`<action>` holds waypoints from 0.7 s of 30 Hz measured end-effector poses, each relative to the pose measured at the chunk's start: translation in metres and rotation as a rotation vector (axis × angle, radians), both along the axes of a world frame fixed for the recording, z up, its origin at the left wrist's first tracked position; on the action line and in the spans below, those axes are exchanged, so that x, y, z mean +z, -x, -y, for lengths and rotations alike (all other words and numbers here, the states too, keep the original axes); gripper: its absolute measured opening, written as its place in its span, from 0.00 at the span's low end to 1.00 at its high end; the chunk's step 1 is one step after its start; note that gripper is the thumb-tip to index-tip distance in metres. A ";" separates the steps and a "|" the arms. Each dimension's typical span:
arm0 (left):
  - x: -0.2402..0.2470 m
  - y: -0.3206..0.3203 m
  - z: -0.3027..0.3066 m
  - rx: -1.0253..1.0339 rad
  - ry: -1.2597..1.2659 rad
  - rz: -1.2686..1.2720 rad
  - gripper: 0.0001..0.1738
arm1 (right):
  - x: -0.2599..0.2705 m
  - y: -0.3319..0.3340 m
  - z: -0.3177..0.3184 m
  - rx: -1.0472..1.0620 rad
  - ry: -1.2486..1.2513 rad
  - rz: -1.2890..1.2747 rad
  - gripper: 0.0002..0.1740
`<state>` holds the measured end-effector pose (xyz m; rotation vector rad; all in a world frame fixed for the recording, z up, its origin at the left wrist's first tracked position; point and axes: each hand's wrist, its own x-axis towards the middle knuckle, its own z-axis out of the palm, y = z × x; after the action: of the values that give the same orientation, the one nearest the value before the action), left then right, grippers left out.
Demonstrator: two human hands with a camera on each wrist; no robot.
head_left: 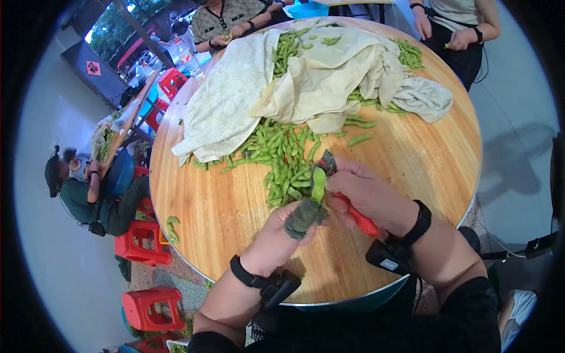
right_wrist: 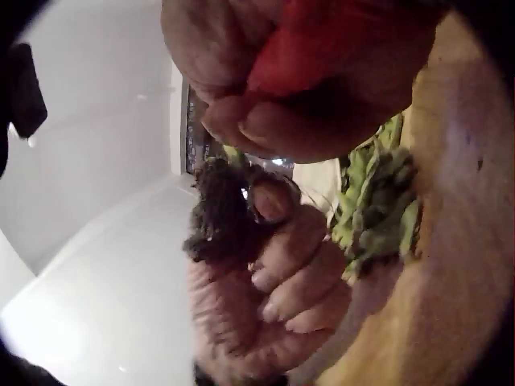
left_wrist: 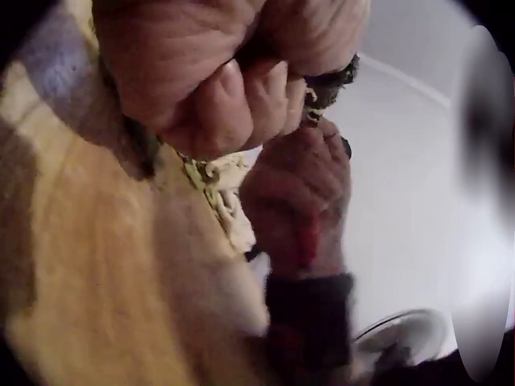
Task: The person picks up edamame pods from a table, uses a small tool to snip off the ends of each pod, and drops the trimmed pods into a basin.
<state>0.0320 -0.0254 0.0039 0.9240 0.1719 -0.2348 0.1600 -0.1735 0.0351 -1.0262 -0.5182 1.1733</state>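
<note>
In the head view my left hand [head_left: 279,229] pinches the lower end of a green soybean pod [head_left: 318,185]. A dark grey wrap [head_left: 303,217] covers its thumb, and its other fingers are curled in the right wrist view. My right hand [head_left: 371,197] is at the pod's upper end, with a dark wrap [head_left: 328,162] on a fingertip. Its fingers curl round a red object [head_left: 360,217], smooth and handle-like; its kind is mostly hidden in the palm. A pile of green pods [head_left: 282,150] lies just beyond the hands on the round wooden table [head_left: 212,217].
White cloths [head_left: 232,91] and a cream cloth [head_left: 318,82] cover part of the pile. A crumpled towel [head_left: 422,97] lies at the right. A few loose pods [head_left: 172,229] lie by the left edge. Other people stand across the table; red stools [head_left: 144,242] are at the left.
</note>
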 end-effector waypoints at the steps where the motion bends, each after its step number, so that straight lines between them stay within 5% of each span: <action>1: -0.007 -0.001 0.003 0.118 -0.404 0.172 0.06 | 0.000 -0.002 0.000 -0.043 0.047 0.141 0.04; 2: -0.012 -0.002 0.005 0.238 -0.808 0.344 0.06 | -0.001 -0.003 -0.001 -0.085 0.095 0.281 0.05; 3: -0.011 -0.003 0.005 0.239 -0.807 0.344 0.06 | -0.008 -0.005 -0.002 -0.085 0.096 0.282 0.05; 5: -0.010 -0.003 0.004 0.414 -0.717 0.390 0.06 | -0.024 -0.005 -0.005 -0.343 -0.008 1.340 0.09; 15: -0.002 0.000 -0.001 0.067 -0.738 0.206 0.05 | -0.018 -0.003 -0.001 -0.030 0.067 1.395 0.11; 18: -0.004 0.001 -0.002 0.079 -0.639 0.197 0.07 | -0.010 -0.005 -0.001 0.069 0.090 1.188 0.11; 21: 0.002 0.000 0.000 0.081 -0.327 -0.078 0.10 | 0.004 -0.001 0.000 0.142 0.244 0.939 0.11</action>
<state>0.0316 -0.0257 0.0063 1.2302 0.3262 -0.1706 0.1609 -0.1739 0.0393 -1.7730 -1.2119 0.8285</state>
